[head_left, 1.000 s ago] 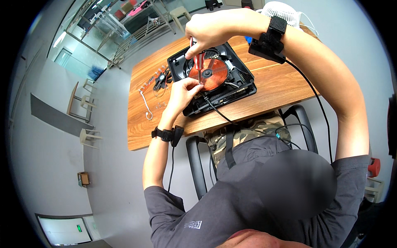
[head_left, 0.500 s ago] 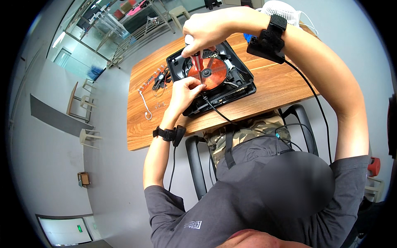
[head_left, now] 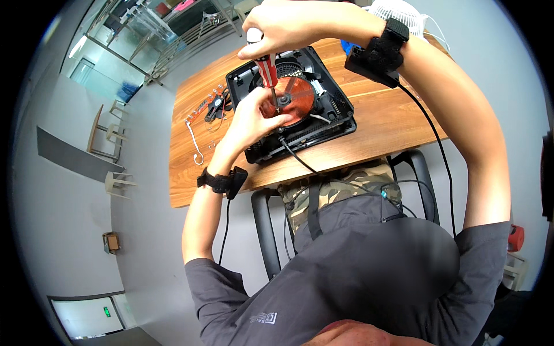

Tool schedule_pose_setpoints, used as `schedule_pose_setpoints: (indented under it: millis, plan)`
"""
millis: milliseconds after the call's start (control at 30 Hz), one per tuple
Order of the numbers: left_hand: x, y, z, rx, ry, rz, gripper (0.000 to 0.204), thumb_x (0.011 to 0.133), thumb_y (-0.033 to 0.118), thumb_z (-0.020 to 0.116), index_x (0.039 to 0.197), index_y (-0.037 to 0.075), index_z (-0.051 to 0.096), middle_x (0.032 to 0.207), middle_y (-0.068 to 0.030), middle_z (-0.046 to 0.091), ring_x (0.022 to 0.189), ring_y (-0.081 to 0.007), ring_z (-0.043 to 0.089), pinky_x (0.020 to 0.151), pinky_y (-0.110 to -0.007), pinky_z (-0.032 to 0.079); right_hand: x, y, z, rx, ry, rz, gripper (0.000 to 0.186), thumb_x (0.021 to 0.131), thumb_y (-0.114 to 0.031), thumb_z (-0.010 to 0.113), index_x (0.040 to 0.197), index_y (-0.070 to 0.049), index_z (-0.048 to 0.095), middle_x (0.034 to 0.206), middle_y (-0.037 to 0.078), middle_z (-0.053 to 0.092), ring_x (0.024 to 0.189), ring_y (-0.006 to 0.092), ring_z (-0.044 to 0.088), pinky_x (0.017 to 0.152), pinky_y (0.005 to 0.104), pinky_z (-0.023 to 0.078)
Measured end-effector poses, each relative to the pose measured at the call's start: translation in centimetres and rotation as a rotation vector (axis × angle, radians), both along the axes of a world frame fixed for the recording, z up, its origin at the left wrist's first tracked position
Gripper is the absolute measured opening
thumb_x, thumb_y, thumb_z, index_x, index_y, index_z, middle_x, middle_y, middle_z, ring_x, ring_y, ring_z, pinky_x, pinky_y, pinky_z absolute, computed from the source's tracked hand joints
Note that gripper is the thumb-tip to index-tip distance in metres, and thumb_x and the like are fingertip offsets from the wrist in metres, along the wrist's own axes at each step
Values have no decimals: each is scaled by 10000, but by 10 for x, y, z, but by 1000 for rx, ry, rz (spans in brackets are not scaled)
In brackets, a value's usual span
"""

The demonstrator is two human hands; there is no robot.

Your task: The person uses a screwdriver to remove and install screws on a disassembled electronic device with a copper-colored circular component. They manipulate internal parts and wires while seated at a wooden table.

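Observation:
An opened black induction cooker (head_left: 332, 134) lies on the wooden table, a round copper-coloured coil (head_left: 300, 97) in its middle. My right hand (head_left: 280, 30) grips a screwdriver (head_left: 267, 72) by its red and white handle from above. Its shaft points down, the tip at the coil's near side, close to a small metal piece. My left hand (head_left: 249, 118) rests beside the shaft at the coil's near-left edge, thumb and fingers parted around the tip. I make out nothing between them. A black cable (head_left: 297, 151) comes out of the housing's near side.
Left of the cooker lie a small black fan (head_left: 216, 106), a strip of small parts (head_left: 201, 109) and a white hooked wire (head_left: 197, 144). A white fan (head_left: 398, 12) stands at the far right. Black cables run from both wrist straps.
My left thumb and fingers have spread from a pinch at the screwdriver's tip. My right hand and the screwdriver have shifted slightly up and left in the picture; the whole view has shifted too.

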State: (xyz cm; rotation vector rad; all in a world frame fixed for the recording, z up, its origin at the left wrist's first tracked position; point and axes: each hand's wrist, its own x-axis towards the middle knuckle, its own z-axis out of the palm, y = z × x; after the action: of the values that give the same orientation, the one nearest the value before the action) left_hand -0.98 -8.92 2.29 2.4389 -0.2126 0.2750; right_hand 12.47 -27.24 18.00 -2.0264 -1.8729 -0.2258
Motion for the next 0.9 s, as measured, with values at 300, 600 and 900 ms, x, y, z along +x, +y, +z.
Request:
schedule_pose_setpoints:
  millis: [300,600,900]
  plan:
    - [54,27,-2,210,136,-220,849,790,399,864,1449,0,506,1529,-194,439,1403,-359,466,1172,-426,397,43,-30,1,133,153,-233,380,883,-348,714,813,25,693,720,224,676,678,377,696,655,421,552]
    - [89,12,-2,526,311,-208,1137,705,703,814,1576,127,363,1648,-233,251,1543,-475,185,1163,-752,217,99,-37,-37,281,60,-342,487,909,-448,727,785,19,666,649,149,646,576,258,634,572,359,499]
    - [92,8,-1,424,378,-203,1207,649,572,903,1587,96,312,1563,-198,341,1465,-442,352,1173,-713,264,100,-26,-26,119,361,-403,410,876,-383,763,804,10,674,687,161,677,621,272,670,602,375,528]
